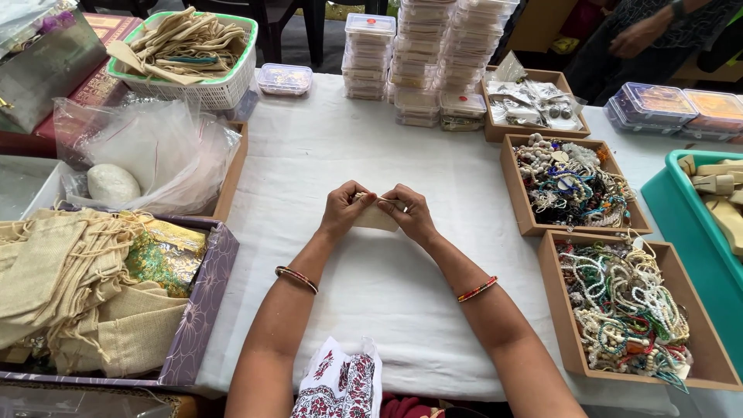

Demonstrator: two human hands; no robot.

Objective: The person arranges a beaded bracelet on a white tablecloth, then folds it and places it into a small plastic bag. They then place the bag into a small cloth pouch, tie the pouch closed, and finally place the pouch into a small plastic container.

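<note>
Both hands meet over the middle of the white cloth table. The left hand and the right hand pinch the top edge of a small cloth pouch, fingers closed tight on it. The pouch is flat, soft and tan, and its long side runs left to right, with the open top facing the far side. Each wrist wears a thin bangle. On the near left sits a purple box with a flower print, full of rough tan drawstring bags. Behind it lies crinkly clear plastic with a smooth white lump. At the far left stands a white and green basket with more tan bags. Far in the middle rise tall stacks of clear plastic boxes with lids. On the right are three brown trays; the nearer two hold tangled round beads in many colours. A teal tub sits at the right edge.
</note>
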